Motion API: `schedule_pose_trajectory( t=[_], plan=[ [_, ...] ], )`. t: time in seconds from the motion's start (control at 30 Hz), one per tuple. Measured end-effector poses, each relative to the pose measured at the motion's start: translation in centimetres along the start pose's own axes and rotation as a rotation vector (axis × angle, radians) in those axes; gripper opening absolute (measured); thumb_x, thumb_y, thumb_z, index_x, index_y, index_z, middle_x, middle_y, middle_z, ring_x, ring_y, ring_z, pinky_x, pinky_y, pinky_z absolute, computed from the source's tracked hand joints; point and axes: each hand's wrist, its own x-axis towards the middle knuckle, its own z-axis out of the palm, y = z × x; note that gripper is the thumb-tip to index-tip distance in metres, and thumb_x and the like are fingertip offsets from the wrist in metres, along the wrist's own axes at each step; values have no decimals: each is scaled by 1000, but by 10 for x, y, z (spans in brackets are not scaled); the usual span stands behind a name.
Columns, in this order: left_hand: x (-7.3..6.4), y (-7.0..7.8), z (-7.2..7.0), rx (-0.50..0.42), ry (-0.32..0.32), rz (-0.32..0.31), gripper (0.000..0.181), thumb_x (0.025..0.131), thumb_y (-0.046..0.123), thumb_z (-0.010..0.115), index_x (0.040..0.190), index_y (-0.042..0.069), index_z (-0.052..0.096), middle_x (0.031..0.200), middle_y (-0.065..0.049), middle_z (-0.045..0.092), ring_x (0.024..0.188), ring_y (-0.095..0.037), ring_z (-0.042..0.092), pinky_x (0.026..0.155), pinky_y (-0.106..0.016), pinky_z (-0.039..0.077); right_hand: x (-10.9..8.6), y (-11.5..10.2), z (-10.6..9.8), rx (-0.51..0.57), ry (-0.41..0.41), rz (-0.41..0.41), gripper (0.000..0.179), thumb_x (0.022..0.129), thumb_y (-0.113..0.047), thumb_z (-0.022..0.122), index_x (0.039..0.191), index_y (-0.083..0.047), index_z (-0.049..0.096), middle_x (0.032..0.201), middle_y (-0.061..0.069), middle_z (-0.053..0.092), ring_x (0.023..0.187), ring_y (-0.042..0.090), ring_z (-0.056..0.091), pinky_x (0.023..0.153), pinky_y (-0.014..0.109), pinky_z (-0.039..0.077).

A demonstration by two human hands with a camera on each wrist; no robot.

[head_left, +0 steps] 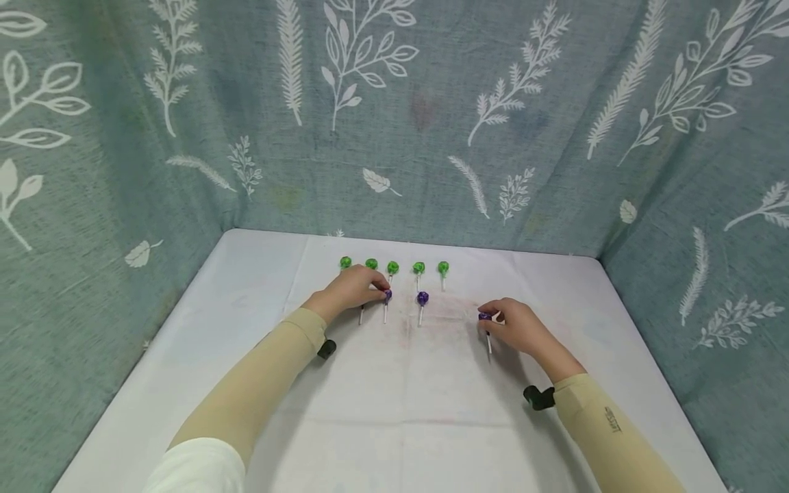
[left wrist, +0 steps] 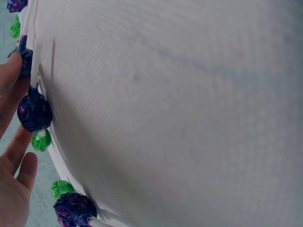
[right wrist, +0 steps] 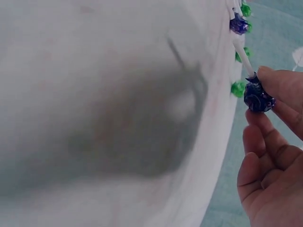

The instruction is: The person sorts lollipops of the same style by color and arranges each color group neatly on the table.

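Observation:
My left hand [head_left: 354,286] reaches to the row of purple lollipops and pinches the wrapped head of one purple lollipop [head_left: 388,295] between thumb and fingers. Its white stick points toward me. In the left wrist view another purple lollipop [left wrist: 34,112] lies beside those fingers, and one more purple-wrapped candy [left wrist: 73,209] shows lower down. My right hand [head_left: 514,324] holds a separate purple lollipop [right wrist: 259,98] by its head with thumb and fingertips, stick toward me, above its shadow on the cloth. Between the hands lies a purple lollipop [head_left: 422,298].
Behind the purple ones runs a row of several green lollipops, among them a left-end one [head_left: 346,261] and a right-end one [head_left: 443,267]. All lie on a white cloth-covered table [head_left: 401,438]. Grey-green leaf-patterned curtains [head_left: 419,150] enclose its back and sides.

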Motion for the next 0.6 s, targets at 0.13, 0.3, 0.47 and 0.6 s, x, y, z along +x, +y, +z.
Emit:
schedule_pose_trajectory(
  t=[0.13,0.3,0.47,0.6],
  plan=[
    [-1,-1,0,3,-3,5,14,83,36,65,96,33,67,89,20,60,86,-5,56,78,-28,46,15,-9,-2,-9,-23,11,32,84,-30,65,112,-15,64,97,-4,59,84,15,53,68,32,47],
    [-1,0,-1,-2,-7,7,14,83,36,65,96,34,67,91,19,60,87,-5,55,79,-30,46,34,-16,-2,-40,-32,0,32,84,-29,64,113,-14,64,98,-3,60,86,16,54,71,33,48],
    [-2,1,-2,3,-2,3,14,82,37,65,95,33,67,89,20,60,85,-3,55,78,-27,46,50,-23,0,-41,-48,6,33,84,-29,64,113,-15,64,99,-2,60,88,17,54,73,35,49],
    [-3,0,0,19,7,2,14,82,38,65,95,33,68,87,22,59,81,-1,54,75,-25,46,60,-27,3,-35,-62,5,34,85,-30,64,115,-15,63,101,-2,59,89,17,55,74,35,49]
  ],
)
